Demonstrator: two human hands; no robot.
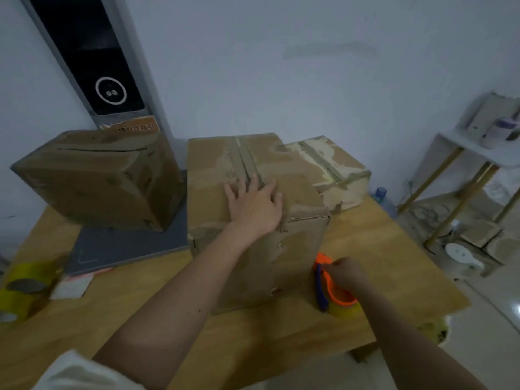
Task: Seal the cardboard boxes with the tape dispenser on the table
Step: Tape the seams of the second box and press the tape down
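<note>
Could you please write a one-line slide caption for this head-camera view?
Left hand presses flat on the middle cardboard box while the right hand grips the orange tape dispenser on the wooden table.

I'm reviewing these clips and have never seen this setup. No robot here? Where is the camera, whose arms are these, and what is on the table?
No robot: a person wears a camera on the head, looking down at their own arms. The left hand lies flat on the middle cardboard box, over its taped seam. The right hand grips the orange tape dispenser beside that box on the wooden table. Another box stands at left, a third behind. Yellowish tape rolls sit at the left edge.
</note>
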